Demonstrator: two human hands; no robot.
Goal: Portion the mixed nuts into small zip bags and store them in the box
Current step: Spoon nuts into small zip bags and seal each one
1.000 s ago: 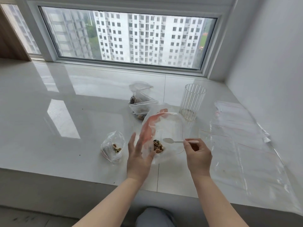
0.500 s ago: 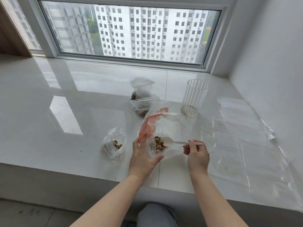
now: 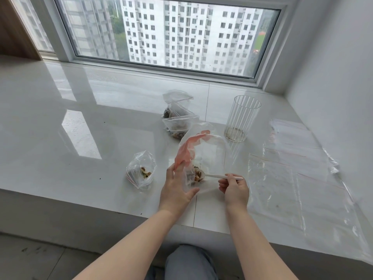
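Now that the spoon [image 3: 203,175] has entered the nuts [image 3: 196,176], your right hand [image 3: 235,188] pinches its handle while your left hand [image 3: 177,188] grips the large bag [image 3: 210,150]: scoop next.

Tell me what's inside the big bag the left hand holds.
The big bag holds a small heap of mixed nuts and the spoon bowl, pushed in by the right hand. The left hand hides its lower corner.

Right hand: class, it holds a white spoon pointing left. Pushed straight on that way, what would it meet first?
Probably the nuts inside the large bag that the left hand holds; the spoon in the right hand already reaches them.
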